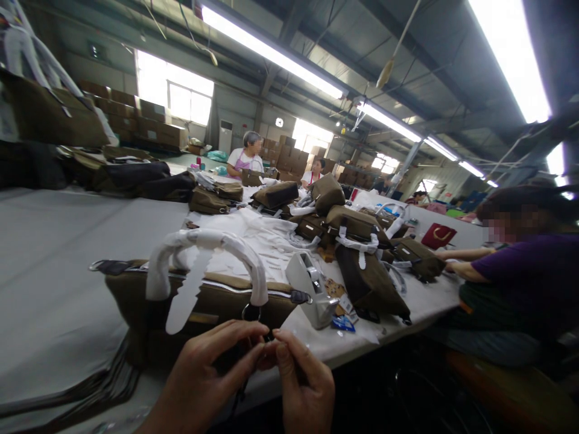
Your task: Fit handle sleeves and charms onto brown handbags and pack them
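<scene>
An olive-brown handbag with a silver zipper stands upright on the table right in front of me. White wrapping covers its handles, and a white notched strip hangs from them. My left hand and my right hand meet at the bag's front right side, below a metal ring. Both hands are closed in a pinch, fingertips nearly touching. What lies between the fingers is too small and dark to make out. A dark cord or strap dangles below them.
A grey tape dispenser stands right of the bag, near small metal parts and a blue packet. More olive bags are piled beyond. A co-worker in a purple sleeve sits at the right; others work across the table.
</scene>
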### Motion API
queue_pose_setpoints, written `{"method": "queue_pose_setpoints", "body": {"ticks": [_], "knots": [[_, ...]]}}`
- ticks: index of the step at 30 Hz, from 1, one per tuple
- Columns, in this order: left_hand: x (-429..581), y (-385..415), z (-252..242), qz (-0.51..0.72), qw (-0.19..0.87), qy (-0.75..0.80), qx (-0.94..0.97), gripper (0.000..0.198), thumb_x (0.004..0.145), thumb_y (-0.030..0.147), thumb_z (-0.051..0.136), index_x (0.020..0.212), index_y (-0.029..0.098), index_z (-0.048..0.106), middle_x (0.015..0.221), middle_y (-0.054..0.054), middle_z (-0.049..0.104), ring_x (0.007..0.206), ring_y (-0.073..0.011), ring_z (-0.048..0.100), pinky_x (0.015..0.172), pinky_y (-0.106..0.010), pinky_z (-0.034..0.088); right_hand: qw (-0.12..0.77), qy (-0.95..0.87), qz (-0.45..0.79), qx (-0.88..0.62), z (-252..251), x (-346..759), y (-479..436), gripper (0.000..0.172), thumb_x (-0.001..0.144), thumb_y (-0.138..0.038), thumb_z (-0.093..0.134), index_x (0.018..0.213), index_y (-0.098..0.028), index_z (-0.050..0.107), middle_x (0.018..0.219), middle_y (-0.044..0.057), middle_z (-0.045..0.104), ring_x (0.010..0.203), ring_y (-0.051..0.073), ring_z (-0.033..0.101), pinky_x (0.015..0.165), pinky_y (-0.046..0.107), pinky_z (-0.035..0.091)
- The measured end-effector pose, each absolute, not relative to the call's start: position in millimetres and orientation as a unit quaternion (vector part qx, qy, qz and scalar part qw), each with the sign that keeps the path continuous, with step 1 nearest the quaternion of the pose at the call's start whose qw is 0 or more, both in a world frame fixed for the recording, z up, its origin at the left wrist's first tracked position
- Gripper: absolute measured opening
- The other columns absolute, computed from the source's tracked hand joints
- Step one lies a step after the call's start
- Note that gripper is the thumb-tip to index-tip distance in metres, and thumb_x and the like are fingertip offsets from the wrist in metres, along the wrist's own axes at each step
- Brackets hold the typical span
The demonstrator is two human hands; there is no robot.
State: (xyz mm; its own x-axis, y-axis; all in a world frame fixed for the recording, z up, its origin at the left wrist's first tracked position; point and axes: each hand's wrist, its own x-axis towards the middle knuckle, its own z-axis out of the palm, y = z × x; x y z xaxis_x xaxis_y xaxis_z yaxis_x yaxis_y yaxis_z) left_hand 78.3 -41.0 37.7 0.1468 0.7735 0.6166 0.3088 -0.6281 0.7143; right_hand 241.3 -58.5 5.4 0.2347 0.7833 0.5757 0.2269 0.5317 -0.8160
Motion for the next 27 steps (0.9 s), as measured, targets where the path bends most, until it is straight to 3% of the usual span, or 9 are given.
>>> {"method": "queue_pose_setpoints", "body": {"ticks": [6,11,20,27], "knots": [[79.9,-40.0,38.2,0.532,0.215,0.372,0.730,0.024,0.090,0.019,0.074,0.108,0.034,0.075,0.097,0.009,0.081,0.085,-0.0078,0.078,0.079,-0.008,0.057,0.654,-0.597,0.233,-0.402,17.4,245.5,-59.1,0.020,0.100,-0.027,0.060,0.103,-0.030,0.080,0.083,0.000,0.071,0.074,0.013,0.066,0.072,0.022,0.053],[79.5,-39.3,38.4,0.524,0.215,0.370,0.736,0.023,0.090,0.018,0.073,0.107,0.033,0.075,0.096,0.009,0.081,0.085,-0.0079,0.078,0.079,-0.009,0.057,0.656,-0.539,0.354,-0.392,14.8,246.7,-56.6,0.024,0.100,-0.041,0.062,0.103,-0.025,0.080,0.074,0.000,0.064,0.067,0.013,0.063,0.067,0.024,0.051],[77.5,-39.6,41.7,0.528,0.213,0.373,0.733,0.021,0.090,0.019,0.073,0.106,0.033,0.075,0.097,0.009,0.081,0.086,-0.0076,0.078,0.080,-0.007,0.056,0.663,-0.380,0.541,-0.351,-1.0,247.3,-45.2,0.029,0.079,-0.046,0.086,0.096,-0.022,0.084,0.076,0.003,0.073,0.054,0.010,0.064,0.056,0.020,0.053],[80.8,-38.0,42.5,0.551,0.220,0.365,0.717,0.022,0.087,0.017,0.074,0.103,0.030,0.077,0.092,0.007,0.082,0.080,-0.0090,0.078,0.075,-0.008,0.058,0.659,-0.473,0.465,-0.355,-1.1,246.6,-44.1,0.017,0.086,-0.037,0.080,0.093,-0.021,0.082,0.080,0.002,0.069,0.055,0.010,0.062,0.054,0.021,0.053]]}}
